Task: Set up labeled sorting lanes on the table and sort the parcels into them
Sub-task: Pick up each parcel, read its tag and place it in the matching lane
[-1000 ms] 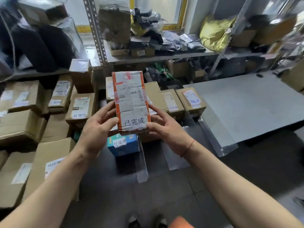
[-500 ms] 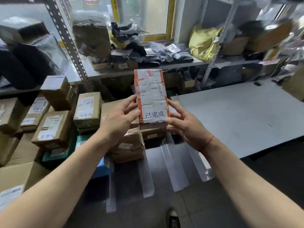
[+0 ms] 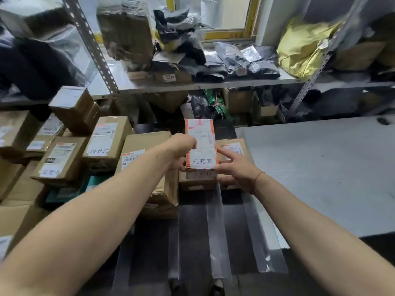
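A small oblong parcel (image 3: 201,146), cardboard wrapped in glossy tape with orange edges and a white shipping label, is held between both hands just left of the grey table (image 3: 320,167). A white paper slip on its near end reads 已完成. The left hand (image 3: 181,150) curls round the parcel's left edge, fingers wrapped over the top face. The right hand (image 3: 235,169) grips the lower right corner, its fingers spread along the side and a thin red string round the wrist. The parcel seems to sit on, or just above, a flat brown carton (image 3: 233,146) that lies against the table's left edge; blur makes contact hard to judge.

Further left of the table stands a heap of plain corrugated cartons, square-cornered and matt: a large crumpled one (image 3: 147,150) beside the left forearm, and one marked 待处理 (image 3: 109,139) beyond it. Clear, shiny plastic strips (image 3: 215,231) lie in long parallel bands on the dark floor below the table's near corner. Behind the table a perforated grey metal shelf (image 3: 192,84) carries crinkled black poly mailers (image 3: 235,60) and a soft yellow bag (image 3: 299,50).
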`<state>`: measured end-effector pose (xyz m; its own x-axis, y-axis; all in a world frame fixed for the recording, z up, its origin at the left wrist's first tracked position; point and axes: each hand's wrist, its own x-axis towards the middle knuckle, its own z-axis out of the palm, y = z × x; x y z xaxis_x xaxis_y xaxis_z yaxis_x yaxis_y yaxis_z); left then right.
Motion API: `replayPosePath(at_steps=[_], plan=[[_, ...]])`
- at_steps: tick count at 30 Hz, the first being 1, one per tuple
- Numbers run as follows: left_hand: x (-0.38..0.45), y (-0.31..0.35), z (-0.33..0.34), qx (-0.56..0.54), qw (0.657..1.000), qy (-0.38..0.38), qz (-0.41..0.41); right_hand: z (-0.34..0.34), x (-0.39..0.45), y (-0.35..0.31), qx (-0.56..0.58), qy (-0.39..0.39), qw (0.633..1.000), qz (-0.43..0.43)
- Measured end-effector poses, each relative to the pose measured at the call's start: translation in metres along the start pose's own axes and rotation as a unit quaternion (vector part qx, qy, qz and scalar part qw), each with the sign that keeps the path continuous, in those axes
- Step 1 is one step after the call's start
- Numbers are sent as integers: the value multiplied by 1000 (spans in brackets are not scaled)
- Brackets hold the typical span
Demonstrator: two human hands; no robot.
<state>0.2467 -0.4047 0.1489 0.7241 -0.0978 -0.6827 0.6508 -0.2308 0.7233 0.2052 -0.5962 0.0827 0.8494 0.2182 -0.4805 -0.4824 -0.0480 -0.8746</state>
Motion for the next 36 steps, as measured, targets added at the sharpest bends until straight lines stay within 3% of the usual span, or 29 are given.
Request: replayPosePath(at_steps=[8, 13, 24, 32, 36], plan=[[55, 15, -1, -140, 986, -2, -93, -1, 58, 8, -55, 0, 998, 43], [76, 15, -6, -135, 984, 24, -111, 6, 71, 12, -73, 18, 997, 33], [75, 11, -9, -140, 984, -9, -107, 7, 65, 15, -104, 29, 994, 17], [41, 10, -9, -102, 994, 2, -46, 14, 43, 4, -183, 103, 978, -11], [16, -1, -16, -35, 997, 47, 41, 20, 25, -8, -202, 122, 970, -64]])
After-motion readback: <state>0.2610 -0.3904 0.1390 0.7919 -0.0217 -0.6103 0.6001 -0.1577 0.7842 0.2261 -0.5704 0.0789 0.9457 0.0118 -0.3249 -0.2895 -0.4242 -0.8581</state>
